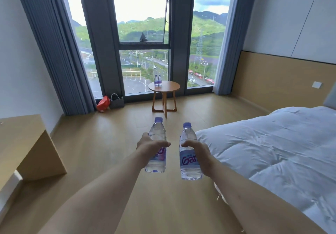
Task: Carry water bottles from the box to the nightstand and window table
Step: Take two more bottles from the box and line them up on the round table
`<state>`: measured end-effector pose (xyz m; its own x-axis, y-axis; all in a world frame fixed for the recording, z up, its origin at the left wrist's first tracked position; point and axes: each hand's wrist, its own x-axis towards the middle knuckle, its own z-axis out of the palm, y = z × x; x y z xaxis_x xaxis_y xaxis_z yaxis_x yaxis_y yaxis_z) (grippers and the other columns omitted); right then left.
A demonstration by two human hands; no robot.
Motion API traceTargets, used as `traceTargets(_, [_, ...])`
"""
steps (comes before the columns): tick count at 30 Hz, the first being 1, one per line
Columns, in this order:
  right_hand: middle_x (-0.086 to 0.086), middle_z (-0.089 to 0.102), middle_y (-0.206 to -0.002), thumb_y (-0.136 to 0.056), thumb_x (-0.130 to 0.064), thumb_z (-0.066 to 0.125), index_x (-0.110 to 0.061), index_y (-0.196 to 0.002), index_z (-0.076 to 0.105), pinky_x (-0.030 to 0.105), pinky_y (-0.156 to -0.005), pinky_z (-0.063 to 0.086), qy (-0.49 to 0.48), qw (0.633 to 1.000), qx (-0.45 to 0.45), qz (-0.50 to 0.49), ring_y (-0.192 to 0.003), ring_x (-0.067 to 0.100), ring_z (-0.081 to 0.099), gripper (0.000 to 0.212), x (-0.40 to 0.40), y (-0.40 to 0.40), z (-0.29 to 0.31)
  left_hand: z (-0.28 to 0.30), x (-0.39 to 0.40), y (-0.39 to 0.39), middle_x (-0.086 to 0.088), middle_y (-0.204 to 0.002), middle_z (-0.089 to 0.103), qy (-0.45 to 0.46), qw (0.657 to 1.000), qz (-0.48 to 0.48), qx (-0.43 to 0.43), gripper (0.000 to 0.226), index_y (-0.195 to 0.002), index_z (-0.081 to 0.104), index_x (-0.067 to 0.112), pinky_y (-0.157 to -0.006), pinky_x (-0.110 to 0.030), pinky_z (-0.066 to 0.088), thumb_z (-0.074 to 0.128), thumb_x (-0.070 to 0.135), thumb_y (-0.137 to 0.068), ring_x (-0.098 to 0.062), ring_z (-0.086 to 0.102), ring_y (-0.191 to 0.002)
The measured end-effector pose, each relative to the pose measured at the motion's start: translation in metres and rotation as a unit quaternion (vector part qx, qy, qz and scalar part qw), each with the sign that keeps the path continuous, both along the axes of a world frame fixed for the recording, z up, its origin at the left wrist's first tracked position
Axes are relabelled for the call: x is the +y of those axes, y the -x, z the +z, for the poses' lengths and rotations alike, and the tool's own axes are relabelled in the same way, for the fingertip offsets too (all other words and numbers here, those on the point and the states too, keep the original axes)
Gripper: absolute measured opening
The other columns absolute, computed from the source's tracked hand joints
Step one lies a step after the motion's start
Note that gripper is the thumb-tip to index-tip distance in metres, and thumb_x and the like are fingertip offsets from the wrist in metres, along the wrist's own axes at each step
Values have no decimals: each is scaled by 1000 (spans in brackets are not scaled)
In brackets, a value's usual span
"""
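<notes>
Bottles ride upright in your grip: left hand (pixel 151 145) wraps one bottle (pixel 156 144), right hand (pixel 197 151) the other (pixel 189 152). Two more (pixel 157 80) already stand on the window tabletop (pixel 169 87) ahead. You're mid-carry; next, probably find the nightstand, which isn't in view.

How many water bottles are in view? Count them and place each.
4. One in the left hand, one in the right hand, two side by side on the round window table.

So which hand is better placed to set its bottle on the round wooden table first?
Likely the left hand: its clear plastic water bottle lines up nearer the round wooden table.
</notes>
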<state>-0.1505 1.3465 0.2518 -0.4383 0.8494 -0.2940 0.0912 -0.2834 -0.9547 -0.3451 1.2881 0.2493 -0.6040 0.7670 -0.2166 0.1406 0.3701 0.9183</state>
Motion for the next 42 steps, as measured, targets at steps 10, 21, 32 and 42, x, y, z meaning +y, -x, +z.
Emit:
traceTargets(10, [17, 66, -74, -67, -29, 76, -9, -103, 66, 38, -65, 54, 21, 1000, 9, 9, -65, 32, 64, 43, 168, 91, -33, -25, 161, 81, -7, -105, 65, 14, 1000, -1, 13, 80, -117, 48, 24, -78, -44, 63, 95, 42, -54, -25, 70, -90])
traceTargets(21, [16, 66, -78, -60, -32, 75, -9, -109, 64, 36, -65, 56, 44, 997, 40, 48, -65, 30, 64, 55, 412, 171, -16, -11, 383, 161, -6, -104, 67, 21, 999, 43, 8, 82, -119, 50, 25, -77, -41, 63, 95, 43, -54, -24, 70, -90])
traceTargets(32, [16, 67, -77, -58, -32, 76, -8, -111, 63, 35, -60, 56, 67, 995, 23, 65, -60, 29, 65, 60, 588, 262, -54, -46, 570, 244, -2, -104, 63, 38, 999, 21, -13, 89, -120, 44, 26, -65, -32, 55, 97, 50, -53, -20, 68, -88])
traceTargets(42, [18, 66, -83, -66, -27, 76, -3, -123, 60, 37, -62, 57, 59, 998, 11, 29, -62, 31, 65, 64, 797, 387, -52, -46, 782, 389, -4, -103, 67, 29, 999, -27, -27, 86, -119, 48, 24, -74, -39, 61, 97, 45, -52, -22, 71, -88])
